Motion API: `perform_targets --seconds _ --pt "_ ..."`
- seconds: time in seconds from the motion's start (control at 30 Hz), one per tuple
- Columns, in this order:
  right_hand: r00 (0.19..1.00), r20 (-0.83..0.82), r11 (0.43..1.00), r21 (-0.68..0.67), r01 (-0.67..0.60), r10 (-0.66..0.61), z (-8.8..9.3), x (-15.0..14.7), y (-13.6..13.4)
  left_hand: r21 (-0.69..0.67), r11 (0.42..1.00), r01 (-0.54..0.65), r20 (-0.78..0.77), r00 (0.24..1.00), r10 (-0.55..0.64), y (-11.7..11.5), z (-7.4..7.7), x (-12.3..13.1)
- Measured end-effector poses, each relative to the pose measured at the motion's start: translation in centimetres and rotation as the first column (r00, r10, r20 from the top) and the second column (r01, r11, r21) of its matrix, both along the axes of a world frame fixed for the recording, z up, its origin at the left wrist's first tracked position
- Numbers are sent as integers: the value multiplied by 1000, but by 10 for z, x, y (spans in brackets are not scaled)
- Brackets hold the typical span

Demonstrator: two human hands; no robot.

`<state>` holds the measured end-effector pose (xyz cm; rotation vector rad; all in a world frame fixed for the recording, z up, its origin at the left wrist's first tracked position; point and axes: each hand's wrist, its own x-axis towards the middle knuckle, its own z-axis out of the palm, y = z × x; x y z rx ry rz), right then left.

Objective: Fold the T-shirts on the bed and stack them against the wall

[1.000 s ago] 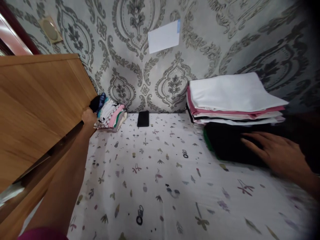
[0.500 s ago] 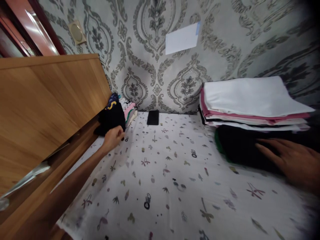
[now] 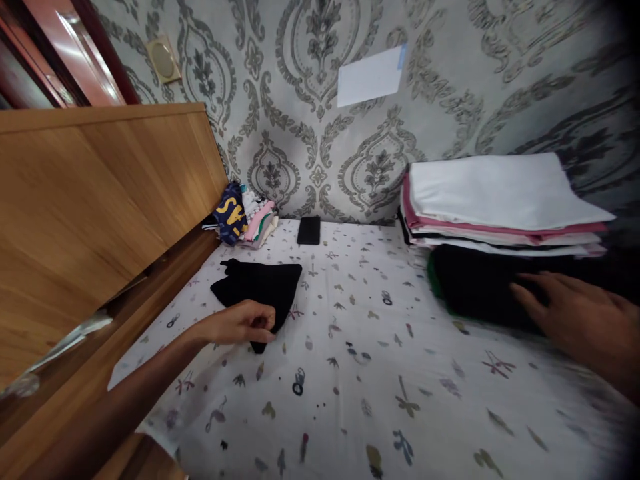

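Observation:
My left hand [image 3: 243,322] is closed, thumb and fingers pinching the near edge of a small black garment [image 3: 257,283]. That garment spreads unevenly over the white printed sheet [image 3: 345,400]. At the right, my right hand [image 3: 575,317] lies with fingers stretched out on a folded black cloth [image 3: 475,283] with a green edge. The hand is slightly blurred and partly hides the cloth. Just behind it rises a stack of folded fabrics, a white cloth [image 3: 500,190] on top and pink, white and black layers below.
Against the wall sits a small pile of clothes, with a navy garment with yellow letters [image 3: 231,215] and a pink one [image 3: 259,220]. Nearby is a flat black object [image 3: 309,231]. A wooden panel [image 3: 110,193] bounds the left side. White paper [image 3: 373,77] hangs on the patterned wall.
My left hand has drawn the black garment off the clothes pile toward me and to the right, uncovering the navy garment. My right hand stays on the folded black cloth.

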<state>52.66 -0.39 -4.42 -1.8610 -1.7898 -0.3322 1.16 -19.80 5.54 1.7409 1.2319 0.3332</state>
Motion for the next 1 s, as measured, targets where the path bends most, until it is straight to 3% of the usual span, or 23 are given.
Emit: perform_targets --seconds 0.1,0.17,0.23,0.3,0.37,0.43,0.47,0.53,0.63,0.67,0.73,0.87,1.0 --pt "986 -76 984 115 -138 147 11 -28 -34 82 997 7 -53 999 -2 -24 -4 32" --pt "928 -131 934 131 -333 349 22 -62 -69 173 985 7 -75 997 6 -44 -9 60" --pt "774 -217 802 100 -589 595 32 -105 -109 246 969 15 -65 998 1 -64 -14 88" --pt "571 -276 616 115 -779 773 40 -150 -146 294 954 61 -62 997 -45 -82 -19 110" --pt "382 -285 435 149 -888 879 44 -188 -176 307 944 118 -62 993 -104 -92 -22 119" --pt "277 -300 322 114 -940 913 44 -213 -198 308 947 93 -54 995 -80 -91 -24 111" --pt "255 -303 296 96 -950 918 44 -222 -206 328 944 32 -67 998 -11 -87 -24 100" --pt "264 -294 292 54 -955 919 42 -233 -219 438 885 -155 -139 962 237 -73 -23 67" --pt "359 -243 360 -41 -932 901 46 -250 -231 643 668 -375 -269 706 655 -48 -27 7" --pt "394 -214 385 -87 -919 894 49 -258 -234 632 650 -422 -302 638 708 -42 -30 -10" --pt "467 -144 440 -185 -879 873 57 -278 -237 535 683 -497 -365 593 717 -34 -39 -34" --pt "557 5 515 -388 -764 830 68 -319 -232 398 751 -527 -295 701 649 -39 -59 -41" --pt "546 -4 463 -525 -714 838 72 -330 -227 236 749 -619 -79 756 650 -58 -61 -24"
